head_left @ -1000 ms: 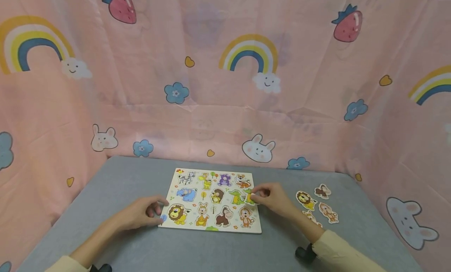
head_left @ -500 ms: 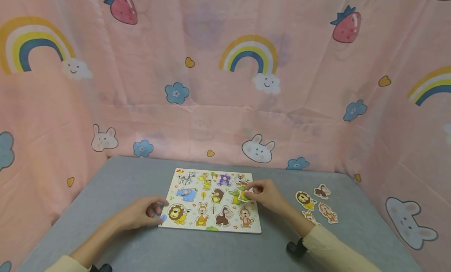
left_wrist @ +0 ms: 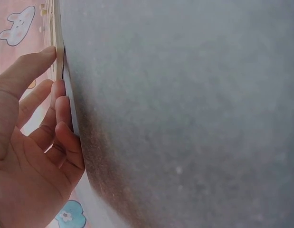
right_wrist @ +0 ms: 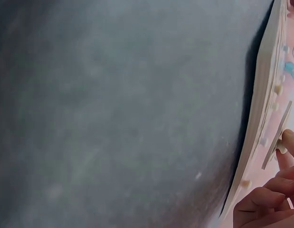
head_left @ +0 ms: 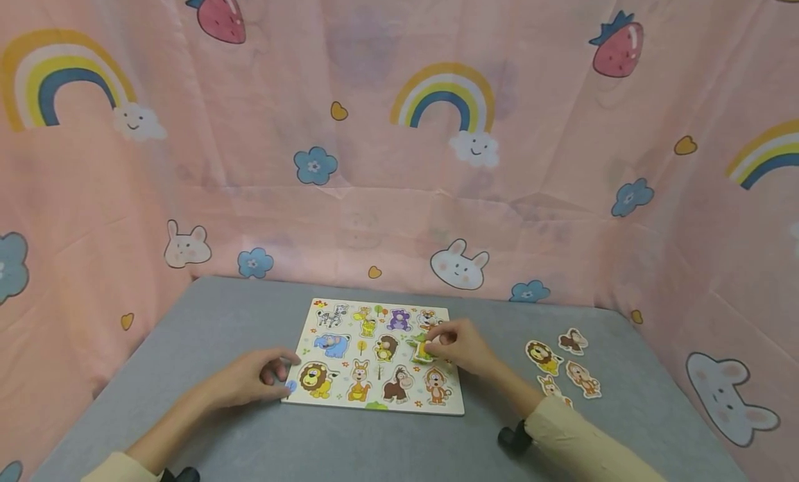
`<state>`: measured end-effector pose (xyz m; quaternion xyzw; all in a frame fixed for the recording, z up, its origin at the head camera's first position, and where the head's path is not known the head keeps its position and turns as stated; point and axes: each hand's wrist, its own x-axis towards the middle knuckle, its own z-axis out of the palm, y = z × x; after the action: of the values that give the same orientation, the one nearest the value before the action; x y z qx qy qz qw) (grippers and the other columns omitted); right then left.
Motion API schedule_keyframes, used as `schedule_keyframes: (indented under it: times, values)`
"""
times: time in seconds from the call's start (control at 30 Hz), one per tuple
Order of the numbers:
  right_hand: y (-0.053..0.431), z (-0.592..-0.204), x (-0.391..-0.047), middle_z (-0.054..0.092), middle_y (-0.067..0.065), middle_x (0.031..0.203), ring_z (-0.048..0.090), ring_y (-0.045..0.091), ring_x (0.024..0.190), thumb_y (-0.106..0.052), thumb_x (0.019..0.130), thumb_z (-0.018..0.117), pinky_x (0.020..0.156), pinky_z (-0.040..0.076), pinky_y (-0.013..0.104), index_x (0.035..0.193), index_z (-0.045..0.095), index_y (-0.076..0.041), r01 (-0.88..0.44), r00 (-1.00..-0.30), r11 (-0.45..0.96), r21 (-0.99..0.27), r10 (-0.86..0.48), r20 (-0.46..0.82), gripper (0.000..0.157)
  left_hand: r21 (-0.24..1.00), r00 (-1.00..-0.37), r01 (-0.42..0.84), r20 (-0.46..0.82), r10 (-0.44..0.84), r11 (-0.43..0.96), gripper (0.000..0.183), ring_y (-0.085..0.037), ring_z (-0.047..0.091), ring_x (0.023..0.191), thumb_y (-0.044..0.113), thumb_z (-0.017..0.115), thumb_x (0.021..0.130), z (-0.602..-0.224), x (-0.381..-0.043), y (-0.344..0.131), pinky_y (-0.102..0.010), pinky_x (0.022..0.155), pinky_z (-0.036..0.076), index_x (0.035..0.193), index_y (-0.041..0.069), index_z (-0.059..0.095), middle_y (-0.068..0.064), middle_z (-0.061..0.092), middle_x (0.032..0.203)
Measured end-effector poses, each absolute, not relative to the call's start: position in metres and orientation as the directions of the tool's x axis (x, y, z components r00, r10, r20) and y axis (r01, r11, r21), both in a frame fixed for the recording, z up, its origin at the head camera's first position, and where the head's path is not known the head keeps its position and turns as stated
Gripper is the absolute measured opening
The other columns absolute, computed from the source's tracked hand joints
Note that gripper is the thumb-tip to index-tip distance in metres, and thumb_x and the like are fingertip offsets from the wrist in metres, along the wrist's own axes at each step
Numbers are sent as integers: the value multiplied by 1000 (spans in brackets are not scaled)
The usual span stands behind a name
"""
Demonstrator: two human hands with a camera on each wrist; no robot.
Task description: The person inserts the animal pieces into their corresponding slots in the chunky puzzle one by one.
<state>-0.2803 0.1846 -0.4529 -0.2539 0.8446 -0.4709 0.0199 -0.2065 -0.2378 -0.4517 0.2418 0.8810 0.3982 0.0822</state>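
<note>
My right hand [head_left: 465,347] pinches a green crocodile puzzle piece [head_left: 423,351] by its small knob. The right wrist view shows this crocodile piece [right_wrist: 277,135] tilted, partly above the puzzle board's face. Beneath lies the animal peg puzzle board [head_left: 451,406], flat on the table. My left hand [head_left: 252,378] rests at the board's left edge, with thumb and index fingertip touching it apart from each other. In the left wrist view, the thumb [left_wrist: 44,59] meets the board's edge [left_wrist: 60,61] and the other fingers bend loosely beside it.
Right of the board, loose pieces lie on the grey table [head_left: 368,447]: a lion [head_left: 543,357], a gorilla [head_left: 572,341], a monkey [head_left: 583,379] and a kangaroo [head_left: 553,390], partly behind the right sleeve. A pink patterned curtain [head_left: 368,218] encloses the table's back and sides.
My right hand has moved left with the crocodile piece, from the board's right edge to over the printed crocodile. My left hand has kept its place.
</note>
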Motion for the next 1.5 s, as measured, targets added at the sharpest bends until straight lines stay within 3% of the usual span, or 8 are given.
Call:
schedule_keyframes:
  times: [0.8, 1.5]
  values:
    - [176, -459, -282, 48, -1, 59, 36, 3, 45, -6, 87, 80, 45, 30, 24, 90, 77, -2, -397, -875, 461, -794, -451, 176, 6, 733, -871, 365, 50, 489, 574, 42, -12, 53, 74, 14, 83, 85, -451, -205, -237, -26, 66, 43, 121, 4, 64, 2, 58, 87]
    - [168, -454, -281, 47, -2, 60, 36, 5, 51, -4, 84, 81, 46, 27, 23, 85, 77, -1, -364, -902, 506, -782, -399, 161, 5, 746, -870, 360, 52, 490, 560, 43, -11, 53, 75, 15, 82, 86, -452, -206, -237, -26, 67, 43, 122, 3, 63, 0, 58, 89]
